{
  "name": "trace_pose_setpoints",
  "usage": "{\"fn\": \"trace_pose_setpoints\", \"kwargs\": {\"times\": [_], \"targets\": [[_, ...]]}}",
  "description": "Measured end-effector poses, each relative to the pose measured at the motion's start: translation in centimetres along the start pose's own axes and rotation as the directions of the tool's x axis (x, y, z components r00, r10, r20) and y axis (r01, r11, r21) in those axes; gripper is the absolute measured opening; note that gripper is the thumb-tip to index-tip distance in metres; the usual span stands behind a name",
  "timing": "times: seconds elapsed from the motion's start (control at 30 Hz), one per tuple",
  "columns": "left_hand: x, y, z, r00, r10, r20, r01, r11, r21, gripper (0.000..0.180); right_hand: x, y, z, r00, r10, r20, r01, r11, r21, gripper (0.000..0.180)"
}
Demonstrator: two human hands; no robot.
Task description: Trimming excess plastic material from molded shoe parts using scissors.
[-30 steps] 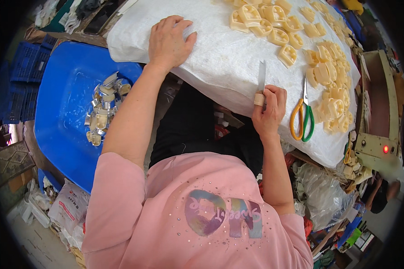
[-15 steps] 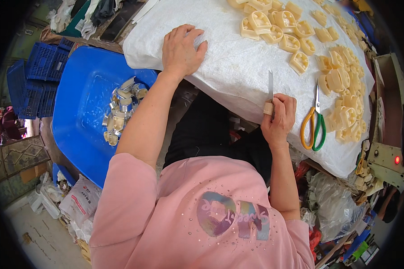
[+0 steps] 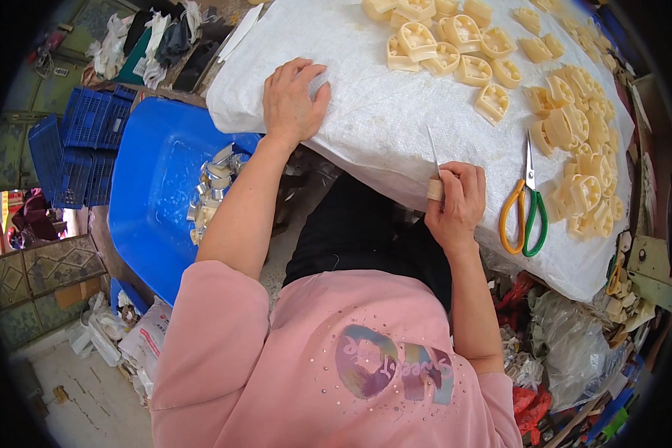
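Observation:
My left hand (image 3: 294, 103) lies on the white woven sheet (image 3: 351, 97) near its left front edge, fingers stretched and holding nothing. At the sheet's front edge, my right hand (image 3: 459, 205) is closed round the tan wrapped handle of a small knife (image 3: 433, 153). The thin blade points away from me and leans a little left; part of the handle is hidden by my fingers. Right of that hand lies a pair of scissors (image 3: 531, 179) with one yellow and one green handle loop. Beyond it are cream moulded pieces (image 3: 493, 103), hollow and D-shaped.
A blue plastic tub (image 3: 145, 179) stands at my left, with silvery and cream pieces (image 3: 215, 183) in it. Blue crates (image 3: 89, 116) are stacked behind it. More cream pieces (image 3: 590, 187) are heaped along the sheet's right side. Clear plastic bags (image 3: 571, 336) hang below at the right.
The whole view has shifted slightly. The knife's blade has turned more edge-on and leans further left. My left hand still rests on the sheet, and the scissors and cream pieces lie as before.

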State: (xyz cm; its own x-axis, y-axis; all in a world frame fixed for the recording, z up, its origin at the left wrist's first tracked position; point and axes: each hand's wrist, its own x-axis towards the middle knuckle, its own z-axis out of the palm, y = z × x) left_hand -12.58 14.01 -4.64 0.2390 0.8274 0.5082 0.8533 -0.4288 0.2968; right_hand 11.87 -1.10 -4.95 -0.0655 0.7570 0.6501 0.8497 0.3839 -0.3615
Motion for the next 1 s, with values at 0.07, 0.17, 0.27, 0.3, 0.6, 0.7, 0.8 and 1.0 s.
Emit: {"fn": "trace_pose_setpoints", "kwargs": {"times": [0.07, 0.17, 0.27, 0.3, 0.6, 0.7, 0.8, 1.0], "targets": [[0.1, 0.1, -0.5, 1.0, 0.006, -0.009, -0.006, 1.0, 0.019, 0.028, 0.1, -0.1, -0.3, 1.0, -0.008, -0.013, 0.008, 1.0, 0.01, 0.026], [0.5, 0.1, -0.1, 1.0, 0.0, 0.017, 0.0, 1.0, 0.009, 0.028, 0.4, 0.1, -0.1, 1.0, -0.004, -0.01, 0.004, 1.0, 0.015, 0.026], [0.5, 0.0, -0.1, 1.0, 0.014, 0.016, -0.014, 1.0, 0.014, 0.029, 0.5, 0.2, 0.0, 1.0, 0.001, -0.025, 0.0, 1.0, 0.023, 0.026], [0.5, 0.0, -0.1, 1.0, 0.022, 0.019, -0.022, 1.0, 0.016, 0.029, 0.4, 0.2, 0.0, 1.0, -0.001, -0.022, 0.001, 1.0, 0.024, 0.026], [0.4, 0.3, -0.1, 1.0, -0.003, 0.028, 0.003, 1.0, -0.003, 0.031, 0.2, 0.0, -0.5, 1.0, 0.004, 0.001, -0.004, 1.0, 0.029, 0.025], [0.4, 0.0, 0.0, 1.0, 0.018, 0.016, -0.018, 1.0, -0.01, 0.031, 0.2, 0.1, -0.3, 1.0, 0.009, -0.005, -0.009, 0.999, 0.041, 0.025], [0.3, 0.0, -0.1, 1.0, 0.009, 0.023, -0.009, 1.0, -0.011, 0.032, 0.3, 0.1, -0.4, 1.0, 0.011, -0.003, -0.011, 0.999, 0.052, 0.024], [0.5, 0.4, -0.4, 0.997, 0.028, 0.075, -0.028, 1.0, 0.008, 0.037, 0.6, 0.2, -1.1, 0.999, 0.034, 0.016, -0.036, 0.994, 0.101, 0.02]]}}
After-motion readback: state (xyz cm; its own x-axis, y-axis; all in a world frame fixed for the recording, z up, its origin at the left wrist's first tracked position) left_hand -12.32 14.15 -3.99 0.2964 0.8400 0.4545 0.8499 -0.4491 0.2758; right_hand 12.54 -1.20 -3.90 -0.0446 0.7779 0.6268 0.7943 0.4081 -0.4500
